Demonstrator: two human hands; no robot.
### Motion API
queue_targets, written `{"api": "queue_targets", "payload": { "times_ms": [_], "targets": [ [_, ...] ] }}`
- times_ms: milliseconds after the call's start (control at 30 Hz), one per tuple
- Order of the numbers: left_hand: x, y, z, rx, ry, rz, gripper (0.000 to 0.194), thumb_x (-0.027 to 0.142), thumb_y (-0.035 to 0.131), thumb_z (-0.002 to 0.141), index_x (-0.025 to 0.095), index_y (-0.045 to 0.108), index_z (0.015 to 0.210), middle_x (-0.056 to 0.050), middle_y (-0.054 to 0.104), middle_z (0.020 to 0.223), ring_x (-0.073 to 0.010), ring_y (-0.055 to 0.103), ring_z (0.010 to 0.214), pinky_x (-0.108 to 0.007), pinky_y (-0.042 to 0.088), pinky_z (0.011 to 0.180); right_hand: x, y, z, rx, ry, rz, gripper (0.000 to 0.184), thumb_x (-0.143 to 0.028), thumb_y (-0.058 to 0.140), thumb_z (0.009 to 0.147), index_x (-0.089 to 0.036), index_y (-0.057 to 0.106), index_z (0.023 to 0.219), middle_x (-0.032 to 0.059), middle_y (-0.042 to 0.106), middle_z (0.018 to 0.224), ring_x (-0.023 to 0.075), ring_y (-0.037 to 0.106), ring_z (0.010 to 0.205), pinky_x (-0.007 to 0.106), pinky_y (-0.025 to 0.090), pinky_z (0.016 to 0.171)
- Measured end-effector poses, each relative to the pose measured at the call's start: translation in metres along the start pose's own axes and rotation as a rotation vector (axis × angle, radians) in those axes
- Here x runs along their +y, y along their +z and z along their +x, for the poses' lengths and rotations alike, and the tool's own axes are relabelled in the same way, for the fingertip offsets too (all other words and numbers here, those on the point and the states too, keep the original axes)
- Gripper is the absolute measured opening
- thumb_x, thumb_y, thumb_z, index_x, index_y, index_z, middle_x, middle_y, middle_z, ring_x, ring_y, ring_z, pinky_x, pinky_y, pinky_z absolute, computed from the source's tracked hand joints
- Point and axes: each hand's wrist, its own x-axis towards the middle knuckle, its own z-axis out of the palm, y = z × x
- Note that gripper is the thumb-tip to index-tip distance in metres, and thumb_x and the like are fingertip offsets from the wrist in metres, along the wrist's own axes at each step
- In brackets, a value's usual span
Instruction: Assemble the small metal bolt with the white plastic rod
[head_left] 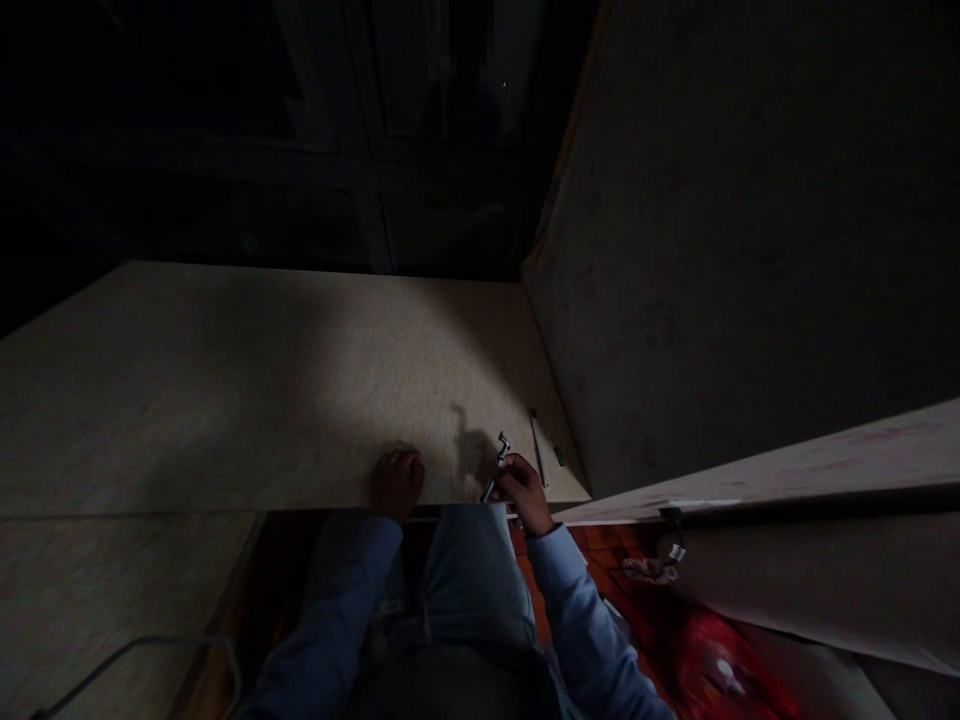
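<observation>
head view | worn on head | faces forward and steeply down | lap (476, 575) close, pale surface (247, 400) beyond

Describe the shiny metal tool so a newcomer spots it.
Find the pale beige tabletop, then the right hand at its near edge. It pinches the slim silver metal tool; unlike the thin straight rod and small dark-green piece nearby, this has a bent end.

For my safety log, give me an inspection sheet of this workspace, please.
Surface: pale tabletop, dim, partly shadowed.
Job's things: slim shiny tool with a bent head, in the right hand.
Clutter: thin rod and small dark piece, lying beside that hand.
Hands: right pinches the tool; left hand curled on the tabletop, contents unclear.
Cables: grey cable at lower left.
Surroundings: dark panel at right, red item at lower right; background very dark.
</observation>
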Motion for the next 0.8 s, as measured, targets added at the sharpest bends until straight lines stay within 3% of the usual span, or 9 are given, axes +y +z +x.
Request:
{"api": "queue_targets", "payload": {
  "times_ms": [167, 400, 600, 700, 800],
  "targets": [
    [0.0, 0.002, -0.001, 0.012, 0.017, 0.01, 0.026, 0.025, 0.051, 0.088, 0.019, 0.075, 0.094, -0.012, 0.075, 0.095, -0.0279, 0.065, 0.092, -0.039, 0.049, 0.084, -0.001, 0.022, -0.013, -0.057, 0.025, 0.115, 0.032, -0.039, 0.079, 0.068, -0.022, 0.053, 0.078, -0.006, 0.059, 0.061, 0.0112, 0.055, 0.049, 0.024, 0.044, 0.051],
    [0.004, -0.003, 0.0, -0.019, -0.001, -0.069, 0.025, 0.023, 0.05, 0.088, 0.019, 0.075, 0.092, -0.012, 0.075, 0.094, -0.028, 0.064, 0.093, -0.04, 0.049, 0.087, -0.003, 0.035, -0.021, -0.026, -0.039, 0.075, 0.034, -0.037, 0.082, 0.068, -0.022, 0.053, 0.076, -0.0057, 0.056, 0.068, 0.0097, 0.052, 0.053, 0.023, 0.045, 0.052],
    [0.014, -0.02, 0.004, -0.11, -0.205, -0.501, 0.015, 0.022, 0.059, 0.078, 0.02, 0.074, 0.082, -0.01, 0.074, 0.093, -0.0284, 0.063, 0.099, -0.044, 0.044, 0.098, 0.007, 0.037, -0.023, -0.022, -0.053, -0.012, 0.033, -0.039, 0.082, 0.067, -0.022, 0.055, 0.076, -0.005, 0.054, 0.068, 0.0096, 0.048, 0.054, 0.023, 0.043, 0.051],
    [0.026, -0.027, 0.002, -0.161, -0.257, -0.635, 0.016, 0.031, 0.062, 0.08, 0.02, 0.073, 0.08, -0.008, 0.075, 0.087, -0.0252, 0.067, 0.089, -0.039, 0.05, 0.088, 0.012, 0.042, -0.023, -0.039, -0.069, -0.085, 0.029, -0.039, 0.078, 0.069, -0.021, 0.056, 0.077, -0.0048, 0.054, 0.066, 0.0113, 0.05, 0.056, 0.024, 0.042, 0.054],
    [0.046, -0.038, -0.006, -0.218, -0.284, -0.773, 0.033, 0.047, 0.054, 0.088, 0.019, 0.072, 0.087, -0.007, 0.075, 0.082, -0.0213, 0.07, 0.077, -0.032, 0.053, 0.073, 0.014, 0.053, -0.022, -0.063, -0.118, -0.172, 0.026, -0.037, 0.076, 0.07, -0.021, 0.057, 0.079, -0.0031, 0.057, 0.069, 0.0133, 0.054, 0.061, 0.026, 0.044, 0.058]
  ]
}}
